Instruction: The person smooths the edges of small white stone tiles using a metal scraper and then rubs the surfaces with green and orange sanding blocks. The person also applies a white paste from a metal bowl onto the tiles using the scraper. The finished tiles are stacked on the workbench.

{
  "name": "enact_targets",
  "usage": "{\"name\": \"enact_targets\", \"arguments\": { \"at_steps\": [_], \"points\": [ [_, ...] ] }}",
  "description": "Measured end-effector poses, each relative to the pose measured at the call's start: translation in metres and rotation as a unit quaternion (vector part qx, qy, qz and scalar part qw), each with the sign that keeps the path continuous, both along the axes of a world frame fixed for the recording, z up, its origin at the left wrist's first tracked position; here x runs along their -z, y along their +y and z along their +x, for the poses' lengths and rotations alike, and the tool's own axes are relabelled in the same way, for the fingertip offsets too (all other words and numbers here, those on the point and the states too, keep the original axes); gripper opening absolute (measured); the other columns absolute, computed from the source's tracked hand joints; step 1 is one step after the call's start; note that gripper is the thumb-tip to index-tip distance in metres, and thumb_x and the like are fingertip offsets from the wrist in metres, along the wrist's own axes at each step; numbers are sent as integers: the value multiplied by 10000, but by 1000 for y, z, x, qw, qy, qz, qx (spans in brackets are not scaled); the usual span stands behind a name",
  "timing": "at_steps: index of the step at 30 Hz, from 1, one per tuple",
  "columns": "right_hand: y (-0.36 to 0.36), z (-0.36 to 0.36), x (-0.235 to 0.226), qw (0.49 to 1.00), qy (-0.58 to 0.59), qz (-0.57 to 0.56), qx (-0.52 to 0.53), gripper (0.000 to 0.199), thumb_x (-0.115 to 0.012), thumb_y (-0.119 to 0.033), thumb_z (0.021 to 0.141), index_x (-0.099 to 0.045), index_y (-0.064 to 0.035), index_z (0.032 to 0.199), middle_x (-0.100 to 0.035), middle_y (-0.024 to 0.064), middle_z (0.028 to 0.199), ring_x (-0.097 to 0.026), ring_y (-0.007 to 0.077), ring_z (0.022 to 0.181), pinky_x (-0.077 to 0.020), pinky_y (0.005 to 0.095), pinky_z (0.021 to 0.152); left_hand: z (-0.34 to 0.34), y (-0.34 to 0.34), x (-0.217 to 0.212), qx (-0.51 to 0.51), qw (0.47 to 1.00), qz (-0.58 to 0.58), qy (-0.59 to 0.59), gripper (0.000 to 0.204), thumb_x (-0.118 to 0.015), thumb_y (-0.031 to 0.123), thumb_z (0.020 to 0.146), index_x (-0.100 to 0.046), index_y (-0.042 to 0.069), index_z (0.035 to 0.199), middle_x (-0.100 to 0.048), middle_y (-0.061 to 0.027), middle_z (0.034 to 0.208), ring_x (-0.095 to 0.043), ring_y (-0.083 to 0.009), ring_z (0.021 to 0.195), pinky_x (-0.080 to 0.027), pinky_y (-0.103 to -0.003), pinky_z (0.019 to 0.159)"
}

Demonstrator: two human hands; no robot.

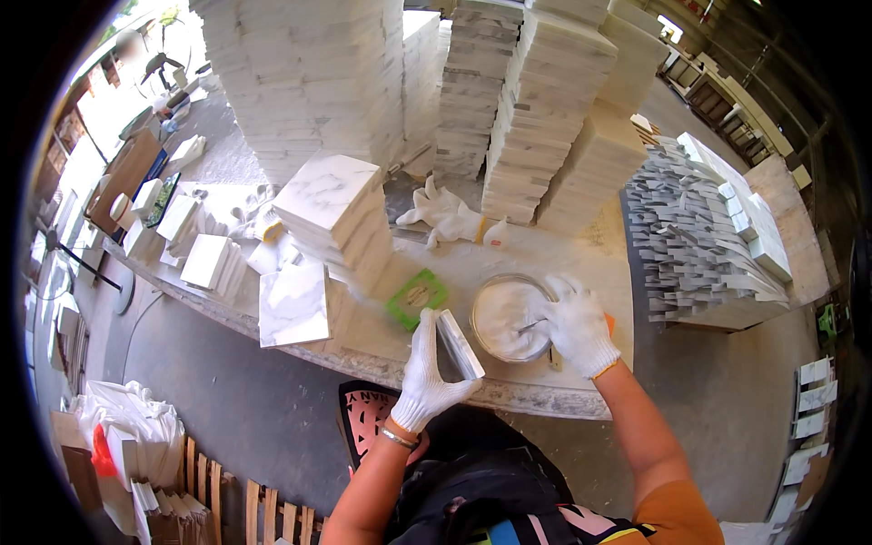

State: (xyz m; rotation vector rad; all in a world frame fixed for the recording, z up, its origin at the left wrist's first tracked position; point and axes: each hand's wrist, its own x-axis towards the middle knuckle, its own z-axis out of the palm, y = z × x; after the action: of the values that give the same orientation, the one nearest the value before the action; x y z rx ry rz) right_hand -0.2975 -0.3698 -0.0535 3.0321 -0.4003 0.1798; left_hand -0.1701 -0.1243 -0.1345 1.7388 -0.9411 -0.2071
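My left hand, in a white knit glove, grips a white marble tile tilted up on edge at the table's front. To its right stands a round clear bowl holding a white paste or powder. My right hand, gloved too, reaches over the bowl's right rim with its fingertips together at the white stuff. Whatever those fingers pinch, if anything, is hidden. A green piece with a pale centre lies just beyond the held tile.
Left of it rises a tile stack, with a leaning tile in front. Empty white gloves lie behind the bowl. Tall tile stacks block the back. Many thin strips are piled at right. A person is far left.
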Motion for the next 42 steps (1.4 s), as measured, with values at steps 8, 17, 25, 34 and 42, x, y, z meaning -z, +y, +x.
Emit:
{"name": "enact_targets", "arguments": {
  "at_steps": [8, 17, 25, 34, 42],
  "points": [
    [15, -13, -41, 964, -88, 247, 45, 163, -725, -168, 873, -745, -81, 1009, -706, 103, 1101, -665, 226, 1006, -528, 367, 847, 3, 0, -2, 1, 999, 41, -6, 1225, -875, 297, 647, -164, -63, 1578, -387, -293, 1509, -424, -419, 1395, -367, -436, 1165],
    [74, 38, -15, 778, -78, 623, 5, 294, -693, -77, 942, -707, -52, 1235, -748, 84, 1089, -687, 152, 908, -553, 304, 834, 4, -5, -3, 12, 999, 14, 37, 1153, -872, 359, 702, -208, -21, 1563, -414, -252, 1488, -471, -381, 1346, -421, -427, 1112],
    [78, 44, -4, 802, -85, 588, -61, 287, -711, -89, 921, -724, -42, 1204, -757, 123, 1109, -724, 210, 957, -560, 319, 868, 12, -24, -5, 34, 815, -179, 551, 465, -656, 444, 980, -470, 171, 1307, -515, -75, 1223, -544, -186, 1064, -536, -372, 847],
    [81, 34, -10, 858, -111, 483, -131, 280, -686, -54, 906, -737, -58, 1182, -751, 135, 1031, -721, 264, 889, -563, 342, 808, 13, -11, 27, 23, 996, -1, 81, 1357, -975, 367, 484, -246, -7, 1566, -445, -217, 1430, -473, -367, 1313, -405, -404, 1131],
    [77, 42, -4, 867, -105, 466, -146, 295, -694, -63, 874, -745, -77, 1164, -743, 133, 983, -714, 279, 872, -561, 363, 769, 12, -10, 10, 3, 1000, 13, -9, 1292, -959, 337, 525, -266, -4, 1560, -439, -232, 1446, -453, -381, 1350, -387, -401, 1154]
  ]
}}
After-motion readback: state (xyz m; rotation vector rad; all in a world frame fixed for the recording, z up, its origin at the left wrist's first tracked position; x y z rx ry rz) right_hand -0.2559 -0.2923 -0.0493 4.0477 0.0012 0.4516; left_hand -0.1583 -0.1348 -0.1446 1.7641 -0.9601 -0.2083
